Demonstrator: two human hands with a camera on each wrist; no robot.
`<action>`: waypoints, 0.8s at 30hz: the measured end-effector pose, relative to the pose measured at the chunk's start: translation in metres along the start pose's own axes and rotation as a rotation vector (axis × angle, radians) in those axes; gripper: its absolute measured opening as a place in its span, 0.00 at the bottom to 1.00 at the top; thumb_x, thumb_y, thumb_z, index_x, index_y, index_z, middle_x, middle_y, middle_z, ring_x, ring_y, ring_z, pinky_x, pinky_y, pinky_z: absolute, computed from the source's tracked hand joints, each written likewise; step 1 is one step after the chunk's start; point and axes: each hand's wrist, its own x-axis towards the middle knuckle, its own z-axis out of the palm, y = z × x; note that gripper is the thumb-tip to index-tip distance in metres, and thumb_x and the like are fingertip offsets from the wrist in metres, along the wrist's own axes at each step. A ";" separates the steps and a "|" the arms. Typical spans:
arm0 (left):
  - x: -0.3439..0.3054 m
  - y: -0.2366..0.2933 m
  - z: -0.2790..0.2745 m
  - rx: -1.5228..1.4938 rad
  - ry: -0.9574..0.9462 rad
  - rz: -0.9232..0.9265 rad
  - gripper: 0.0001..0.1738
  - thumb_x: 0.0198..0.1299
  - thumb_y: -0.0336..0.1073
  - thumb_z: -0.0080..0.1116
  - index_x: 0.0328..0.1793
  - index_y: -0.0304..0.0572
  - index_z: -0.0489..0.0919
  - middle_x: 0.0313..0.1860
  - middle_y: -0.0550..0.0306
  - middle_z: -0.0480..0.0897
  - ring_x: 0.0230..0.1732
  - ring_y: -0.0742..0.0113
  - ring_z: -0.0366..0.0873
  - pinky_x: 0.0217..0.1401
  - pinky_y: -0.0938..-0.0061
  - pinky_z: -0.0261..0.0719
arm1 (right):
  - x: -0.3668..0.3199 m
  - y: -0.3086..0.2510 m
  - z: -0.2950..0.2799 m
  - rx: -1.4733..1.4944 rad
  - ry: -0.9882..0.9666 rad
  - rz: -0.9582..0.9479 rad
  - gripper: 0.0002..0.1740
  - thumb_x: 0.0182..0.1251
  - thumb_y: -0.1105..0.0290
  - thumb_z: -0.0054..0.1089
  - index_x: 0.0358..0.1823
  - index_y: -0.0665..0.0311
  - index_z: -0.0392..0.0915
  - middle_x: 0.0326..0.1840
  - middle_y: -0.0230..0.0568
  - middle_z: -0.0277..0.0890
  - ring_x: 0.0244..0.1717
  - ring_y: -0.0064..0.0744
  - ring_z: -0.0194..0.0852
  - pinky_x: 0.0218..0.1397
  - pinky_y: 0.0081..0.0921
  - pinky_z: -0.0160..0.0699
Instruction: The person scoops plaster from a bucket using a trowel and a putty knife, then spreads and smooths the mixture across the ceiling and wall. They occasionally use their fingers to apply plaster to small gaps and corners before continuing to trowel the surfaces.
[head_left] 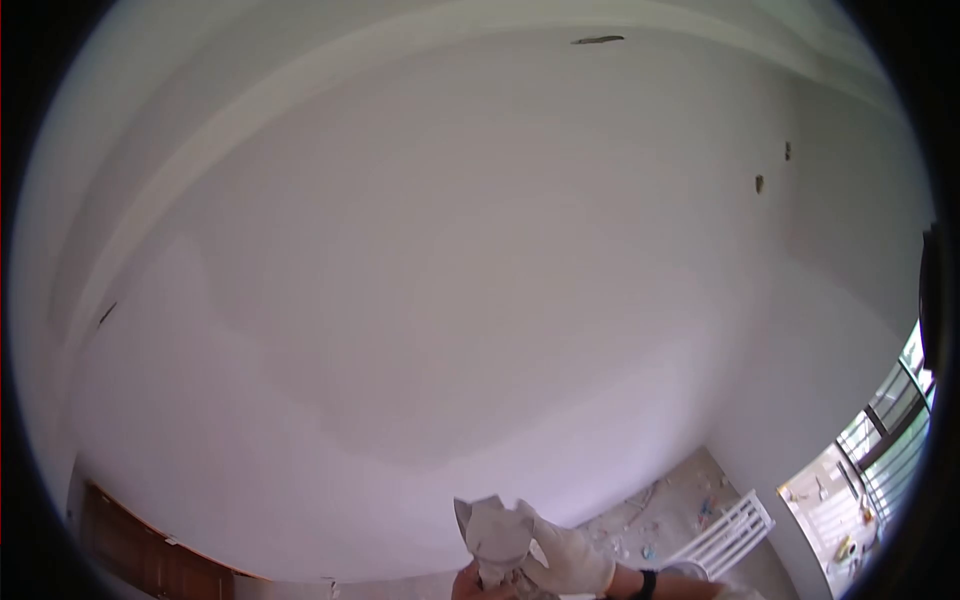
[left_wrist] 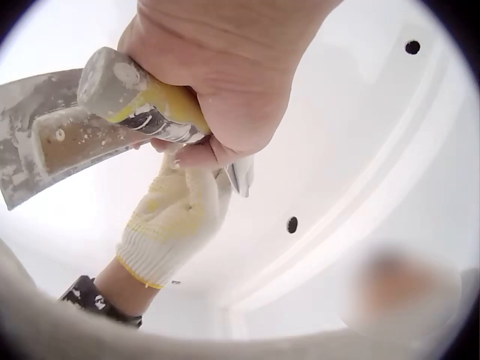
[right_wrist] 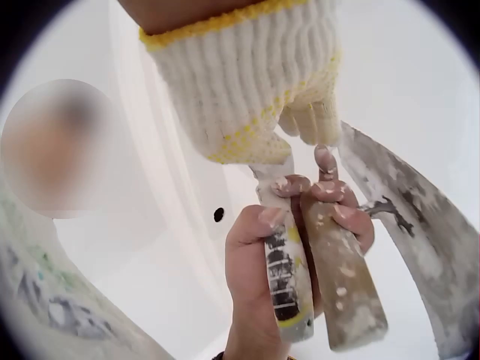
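Note:
My bare left hand (left_wrist: 217, 82) grips two tools together by their handles. One is a putty knife (right_wrist: 285, 277) with a grey, yellow and black handle; the other is a plastering trowel (left_wrist: 56, 127) with a worn wooden handle and a curved, putty-smeared metal plate. In the head view a pale coated blade (head_left: 497, 535) rises above the left fingers. My right hand (head_left: 575, 560) wears a white knit glove with yellow dots and has its fingers bent around the putty knife's blade end. The glove hides most of that blade in the right wrist view.
A broad pale wall (head_left: 450, 280) fills the head view. A white slatted frame (head_left: 725, 535) stands at lower right over a floor (head_left: 640, 525) strewn with scraps. Beyond it is a barred window (head_left: 895, 440). Brown wooden panelling (head_left: 150, 550) shows at lower left.

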 end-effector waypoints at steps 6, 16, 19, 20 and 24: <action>0.008 -0.017 0.054 -0.153 0.110 -0.107 0.21 0.57 0.23 0.57 0.58 0.35 0.76 0.32 0.57 0.83 0.14 0.71 0.75 0.13 0.79 0.72 | -0.006 0.030 -0.035 0.070 0.003 0.102 0.38 0.67 0.68 0.60 0.77 0.66 0.57 0.55 0.58 0.80 0.53 0.55 0.83 0.55 0.42 0.83; -0.001 -0.060 0.062 0.160 0.653 0.046 0.13 0.61 0.24 0.56 0.52 0.34 0.73 0.20 0.57 0.78 0.15 0.70 0.76 0.12 0.73 0.70 | -0.025 0.059 -0.039 0.166 -0.403 0.100 0.31 0.66 0.76 0.58 0.72 0.64 0.68 0.56 0.50 0.83 0.56 0.47 0.83 0.61 0.40 0.81; -0.014 -0.019 0.051 0.063 0.565 -0.163 0.11 0.62 0.23 0.57 0.50 0.35 0.72 0.23 0.56 0.79 0.15 0.72 0.75 0.12 0.76 0.69 | -0.022 0.058 -0.032 0.167 -0.291 0.062 0.30 0.65 0.71 0.61 0.69 0.66 0.71 0.51 0.51 0.85 0.54 0.49 0.84 0.57 0.40 0.82; -0.015 -0.051 0.046 -0.116 0.598 0.005 0.12 0.62 0.23 0.59 0.50 0.36 0.73 0.25 0.57 0.80 0.15 0.75 0.73 0.12 0.79 0.67 | -0.023 0.067 -0.022 0.127 -0.404 0.082 0.30 0.65 0.68 0.62 0.69 0.68 0.71 0.50 0.52 0.85 0.53 0.49 0.85 0.56 0.41 0.83; -0.016 -0.016 0.053 -0.236 0.494 -0.081 0.14 0.58 0.22 0.63 0.50 0.37 0.75 0.25 0.62 0.78 0.16 0.79 0.70 0.14 0.82 0.64 | -0.016 0.037 0.022 0.137 -0.617 0.391 0.34 0.63 0.61 0.63 0.69 0.70 0.69 0.53 0.58 0.83 0.51 0.51 0.84 0.56 0.42 0.82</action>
